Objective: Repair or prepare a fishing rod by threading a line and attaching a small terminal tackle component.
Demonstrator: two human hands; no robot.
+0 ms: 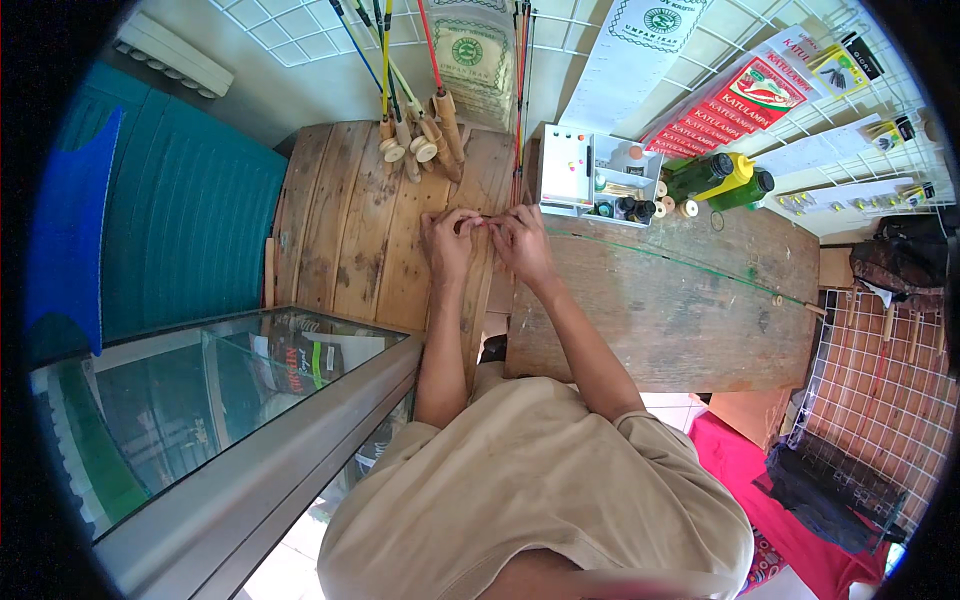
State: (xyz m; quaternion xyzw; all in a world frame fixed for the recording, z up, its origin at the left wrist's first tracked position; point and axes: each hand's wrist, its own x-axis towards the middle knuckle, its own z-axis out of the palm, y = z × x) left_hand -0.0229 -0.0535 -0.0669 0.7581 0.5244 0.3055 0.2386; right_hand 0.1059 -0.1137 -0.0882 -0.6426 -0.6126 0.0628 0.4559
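A thin green fishing rod (pixel 660 255) lies across the tables, its handle end at the right and its thin end running in under my right hand. My right hand (pixel 522 243) is closed in a pinch on this thin end. Facing it, my left hand (pixel 452 240) has its fingers curled and its fingertips pinched at the same spot. A small reddish bit shows between the fingertips of both hands, too small to make out clearly. Both hands are just above the wooden plank table (pixel 350 235), close to its right edge.
Several fishing rods with cork handles (pixel 425 140) stand at the back. On the right table (pixel 640 320) sit a white organizer box (pixel 570 170), bottles (pixel 735 175) and wooden spools (pixel 688 208). A glass display case (pixel 250 380) stands near left; a wire grid (pixel 885 390) is at right.
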